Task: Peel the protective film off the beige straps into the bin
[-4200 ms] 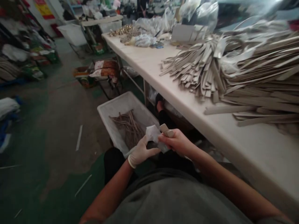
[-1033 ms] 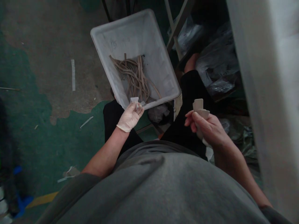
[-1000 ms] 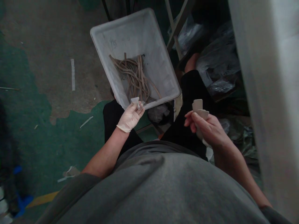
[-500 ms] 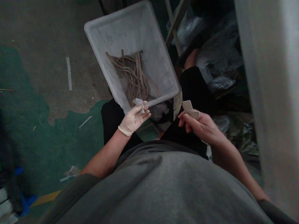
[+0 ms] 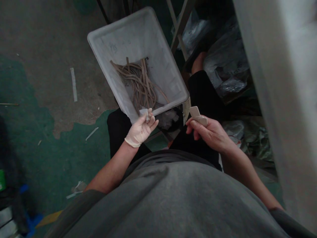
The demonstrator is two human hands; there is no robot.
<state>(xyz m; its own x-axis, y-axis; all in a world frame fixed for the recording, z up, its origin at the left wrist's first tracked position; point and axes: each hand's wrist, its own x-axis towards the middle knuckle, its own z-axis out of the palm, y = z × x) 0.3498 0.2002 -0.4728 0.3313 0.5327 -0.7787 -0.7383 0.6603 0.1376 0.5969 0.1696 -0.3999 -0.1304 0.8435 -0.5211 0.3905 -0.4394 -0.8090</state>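
Observation:
My left hand [image 5: 141, 129], in a pale glove, pinches a small whitish scrap [image 5: 144, 113] at the near edge of a grey-white bin [image 5: 158, 46]. Inside the bin lies a tangle of brown strips [image 5: 142, 82]. My bare right hand [image 5: 210, 133] is to the right of the bin's near corner. Its thumb and fingers are closed on two flat beige pieces [image 5: 194, 112], which fan apart and overlap at the fingertips.
A pale surface [image 5: 267, 99] runs along the right side. Clear plastic bags [image 5: 228, 69] lie beyond my leg. White strips [image 5: 73, 84] are on the green and grey floor. Blue and dark items stand at the lower left.
The view has shifted slightly, so the bin's far end and the floor strips appear a little lower. Both hands keep their hold; the whitish scrap sits lower and is less visible.

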